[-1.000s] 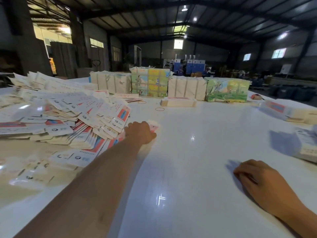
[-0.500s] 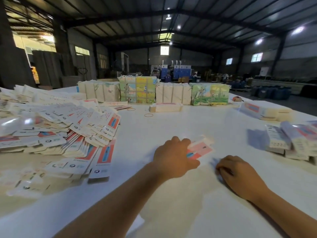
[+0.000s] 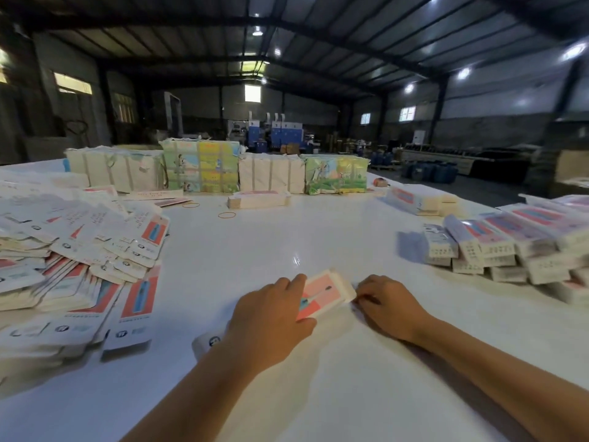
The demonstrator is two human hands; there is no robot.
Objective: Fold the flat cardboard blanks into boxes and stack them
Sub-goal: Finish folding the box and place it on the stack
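A flat white blank with a red and blue print point(image 3: 325, 293) lies on the white table point(image 3: 318, 237) in front of me. My left hand point(image 3: 271, 320) grips its near half, fingers curled over the top. My right hand point(image 3: 387, 303) pinches the blank's far right end with curled fingers. A big loose pile of flat blanks point(image 3: 79, 250) covers the table's left side. Folded boxes point(image 3: 510, 247) are stacked on the right.
Wrapped bundles point(image 3: 204, 169) stand in a row along the table's far edge, with a small stack of blanks point(image 3: 259, 199) and two rubber bands point(image 3: 227, 215) in front of them. Another bundle point(image 3: 414, 200) lies at the far right. The warehouse floor lies beyond.
My left hand pulled one blank out of the left pile and carried it right to the table's middle. My right hand moved in and took hold of its far end.
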